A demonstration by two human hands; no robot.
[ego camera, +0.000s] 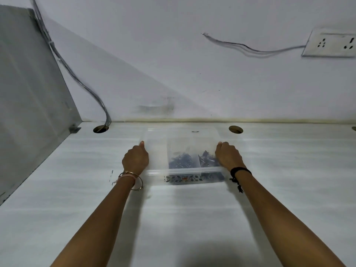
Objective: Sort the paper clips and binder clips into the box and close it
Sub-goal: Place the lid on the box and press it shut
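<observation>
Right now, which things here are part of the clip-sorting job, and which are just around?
Job: clear box, its lid, clips inside, left hand, right hand.

Just around: wall socket, cables, desk holes.

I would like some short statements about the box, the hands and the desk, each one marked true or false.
1. Both hands are at the sides of the clear box. True: the left hand is at its left side, the right hand at its right.
2. The clips lie scattered on the desk. False: they are inside the box, in two compartments.
3. A wall socket is at the upper right. True.
4. The box stands at the near edge of the desk. False: it stands towards the far side, near the wall.
5. The left wrist has a bangle. True.
</observation>
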